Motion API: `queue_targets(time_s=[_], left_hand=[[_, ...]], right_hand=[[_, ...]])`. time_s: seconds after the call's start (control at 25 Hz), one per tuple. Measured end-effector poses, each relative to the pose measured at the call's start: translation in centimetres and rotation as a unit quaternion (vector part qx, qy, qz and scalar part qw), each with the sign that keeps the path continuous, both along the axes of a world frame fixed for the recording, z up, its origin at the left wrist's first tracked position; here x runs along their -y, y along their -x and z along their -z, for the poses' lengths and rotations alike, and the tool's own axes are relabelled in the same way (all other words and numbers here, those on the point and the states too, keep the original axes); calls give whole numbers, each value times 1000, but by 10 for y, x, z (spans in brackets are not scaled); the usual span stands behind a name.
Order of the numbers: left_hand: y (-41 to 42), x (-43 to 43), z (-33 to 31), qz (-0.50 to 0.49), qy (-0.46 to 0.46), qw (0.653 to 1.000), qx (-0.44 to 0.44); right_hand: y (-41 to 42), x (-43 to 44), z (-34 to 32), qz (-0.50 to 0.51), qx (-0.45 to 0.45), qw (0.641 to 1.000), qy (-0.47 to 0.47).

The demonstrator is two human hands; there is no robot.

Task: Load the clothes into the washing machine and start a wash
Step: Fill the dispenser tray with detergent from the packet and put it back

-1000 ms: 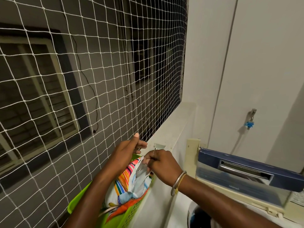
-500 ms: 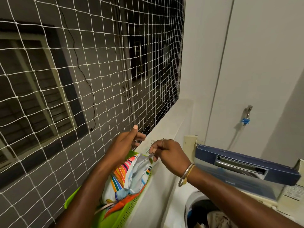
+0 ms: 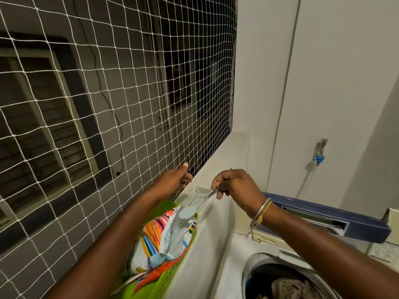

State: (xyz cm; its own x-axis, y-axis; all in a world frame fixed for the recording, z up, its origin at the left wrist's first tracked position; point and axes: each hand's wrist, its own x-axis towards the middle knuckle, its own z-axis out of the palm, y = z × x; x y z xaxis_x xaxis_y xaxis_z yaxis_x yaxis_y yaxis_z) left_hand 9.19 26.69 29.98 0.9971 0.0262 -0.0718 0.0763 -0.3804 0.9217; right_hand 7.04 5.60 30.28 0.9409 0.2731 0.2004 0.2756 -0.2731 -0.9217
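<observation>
Right hand (image 3: 235, 186) has lifted since a second ago, its fingers (image 3: 218, 182) pinching the thin handle of one spoon (image 3: 199, 203), whose pale bowl now hangs just above one striped bag (image 3: 155, 238) in one green basket (image 3: 164, 283). Left hand (image 3: 174, 180) is curled, thumb up, beside the net (image 3: 108, 104) (what it grips, I cannot tell). Clothes (image 3: 287, 287) lie in the drum of one washing machine (image 3: 237, 266), lid (image 3: 323, 214) raised, well below both hands.

Your basket (image 3: 170, 281), a bag (image 3: 151, 240) in it, sits near left beside the net (image 3: 108, 108); the washing machine (image 3: 237, 255) stands to its right, clothes (image 3: 287, 287) inside; a tap (image 3: 319, 152) is on the far wall.
</observation>
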Motion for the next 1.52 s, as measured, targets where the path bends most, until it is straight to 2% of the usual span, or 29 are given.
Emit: queue_targets(time_s=[0.2,0.36,0.6,0.76,1.0,1.28,1.52], left_hand=[[-25,9,1,-6,9,999,-47],[-42,9,10,6,-20,998,-66],[-70,3,24,11,-35,994,-101],[-88,0,43,14,-68,991,-115],[-96,-8,59,19,-74,988,-137],[-96,-6,58,15,-40,985,-167],[-94,-5,59,30,-100,981,-163]], right_hand=[[-24,11,-14,10,0,1000,-23],[-56,15,-10,21,2,1000,-8],[-116,8,32,33,-45,998,29],[-147,-4,67,9,-64,995,71],[-176,-14,97,-19,-86,992,85],[-182,-16,100,-53,7,982,182],[-190,-6,98,-45,94,970,219]])
